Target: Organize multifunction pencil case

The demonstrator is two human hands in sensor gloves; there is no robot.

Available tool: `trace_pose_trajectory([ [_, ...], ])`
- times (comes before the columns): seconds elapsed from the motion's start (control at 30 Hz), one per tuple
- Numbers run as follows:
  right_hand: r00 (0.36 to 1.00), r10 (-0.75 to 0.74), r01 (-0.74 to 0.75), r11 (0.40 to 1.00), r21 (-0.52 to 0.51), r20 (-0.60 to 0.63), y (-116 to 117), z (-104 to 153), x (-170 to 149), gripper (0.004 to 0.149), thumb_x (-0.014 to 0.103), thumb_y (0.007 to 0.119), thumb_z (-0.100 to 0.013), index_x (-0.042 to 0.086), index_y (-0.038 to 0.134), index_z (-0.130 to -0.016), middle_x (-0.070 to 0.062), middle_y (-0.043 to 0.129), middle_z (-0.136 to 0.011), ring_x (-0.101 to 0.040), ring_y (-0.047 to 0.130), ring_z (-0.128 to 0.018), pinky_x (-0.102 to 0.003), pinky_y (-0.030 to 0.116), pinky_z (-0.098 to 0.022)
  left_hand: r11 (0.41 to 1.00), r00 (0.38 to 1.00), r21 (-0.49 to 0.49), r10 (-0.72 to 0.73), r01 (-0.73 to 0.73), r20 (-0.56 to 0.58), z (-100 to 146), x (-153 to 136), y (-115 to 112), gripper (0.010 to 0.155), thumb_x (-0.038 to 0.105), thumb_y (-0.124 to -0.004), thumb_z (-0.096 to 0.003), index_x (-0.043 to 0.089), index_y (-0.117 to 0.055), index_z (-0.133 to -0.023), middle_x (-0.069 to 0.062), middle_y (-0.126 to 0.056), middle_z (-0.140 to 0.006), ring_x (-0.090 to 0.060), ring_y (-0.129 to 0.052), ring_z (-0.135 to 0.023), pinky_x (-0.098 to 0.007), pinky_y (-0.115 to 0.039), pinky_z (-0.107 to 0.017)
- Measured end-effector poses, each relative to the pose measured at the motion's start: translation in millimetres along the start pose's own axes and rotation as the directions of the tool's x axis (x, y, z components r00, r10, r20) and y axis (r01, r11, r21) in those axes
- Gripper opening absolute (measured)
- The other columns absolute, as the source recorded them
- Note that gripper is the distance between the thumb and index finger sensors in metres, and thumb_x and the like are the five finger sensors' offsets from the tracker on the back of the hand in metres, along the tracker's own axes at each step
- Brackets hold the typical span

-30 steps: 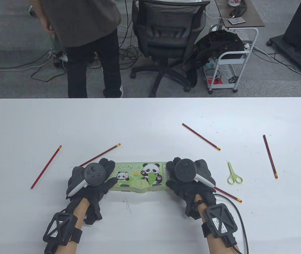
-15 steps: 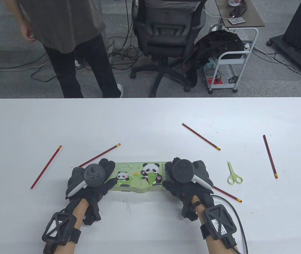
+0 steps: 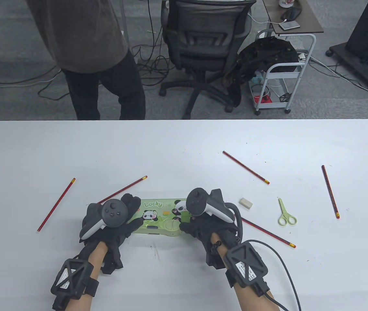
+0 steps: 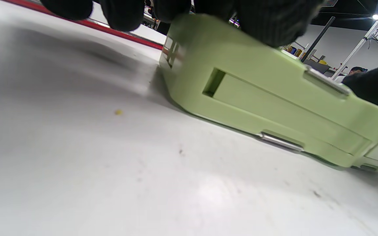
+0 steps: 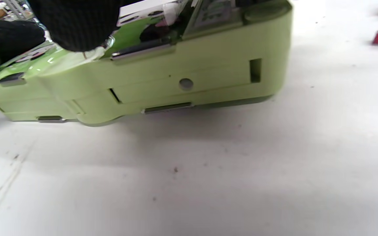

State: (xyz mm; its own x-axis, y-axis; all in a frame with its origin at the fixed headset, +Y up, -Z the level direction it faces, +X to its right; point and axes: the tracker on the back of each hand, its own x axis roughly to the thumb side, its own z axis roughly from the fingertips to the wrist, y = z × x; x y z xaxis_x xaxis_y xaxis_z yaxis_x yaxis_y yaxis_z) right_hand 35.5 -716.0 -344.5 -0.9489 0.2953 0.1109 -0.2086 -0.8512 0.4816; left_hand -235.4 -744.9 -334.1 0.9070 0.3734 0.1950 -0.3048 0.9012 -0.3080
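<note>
The left hand [image 3: 106, 223] grips the pencil case [image 3: 158, 215] end, the right hand [image 3: 203, 223] presses fingers on top; pushing hard could slide it away.

office chair [image 3: 203, 42] behind table [image 3: 184, 139] | standing person [image 3: 93, 58] (only torso and legs visible) | white cart [image 3: 281, 81] holding dark cloth

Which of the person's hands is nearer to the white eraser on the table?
Right. The right hand rests on the pencil case just beside the eraser; the left hand holds the case's far end.
</note>
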Motion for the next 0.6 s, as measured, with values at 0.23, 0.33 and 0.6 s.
trace_pose_trajectory([
  [0.23,0.997,-0.035,0.035,0.999,-0.007,-0.074,5.1,-9.8,10.7,0.108,0.054,0.069,-0.05,-0.02,0.014,-0.107,-0.058,0.003,-0.096,-0.083,0.023,-0.085,-0.083,0.033,-0.062,1.0,1.0,0.007,0.008,-0.008,-0.002,0.3,-0.8,0.6,0.072,0.048,-0.07,-0.0505,0.026,-0.045,-0.114,-0.012,-0.04,-0.126,-0.05,-0.054,-0.111,-0.074,-0.052,-0.071],
  [0.33,0.996,-0.01,0.008,1.0,-0.017,-0.094,7.8,-11.3,14.4,0.109,0.053,0.068,-0.05,-0.021,0.012,-0.106,-0.059,0.003,-0.095,-0.084,0.023,-0.084,-0.084,0.033,-0.061,1.0,1.0,0.007,0.01,-0.01,-0.002,0.3,-1.1,0.7,0.072,0.048,-0.071,-0.0503,0.027,-0.045,-0.114,-0.011,-0.04,-0.126,-0.05,-0.054,-0.111,-0.074,-0.052,-0.071],
  [0.6,0.995,-0.016,0.013,0.999,-0.035,-0.102,9.0,-10.5,15.1,0.109,0.054,0.069,-0.051,-0.021,0.014,-0.106,-0.059,0.003,-0.095,-0.084,0.022,-0.084,-0.084,0.032,-0.061,1.0,1.0,0.006,0.005,-0.005,-0.007,0.2,-0.9,1.5,0.072,0.048,-0.071,-0.0502,0.027,-0.046,-0.114,-0.011,-0.041,-0.126,-0.05,-0.054,-0.111,-0.074,-0.052,-0.071],
])
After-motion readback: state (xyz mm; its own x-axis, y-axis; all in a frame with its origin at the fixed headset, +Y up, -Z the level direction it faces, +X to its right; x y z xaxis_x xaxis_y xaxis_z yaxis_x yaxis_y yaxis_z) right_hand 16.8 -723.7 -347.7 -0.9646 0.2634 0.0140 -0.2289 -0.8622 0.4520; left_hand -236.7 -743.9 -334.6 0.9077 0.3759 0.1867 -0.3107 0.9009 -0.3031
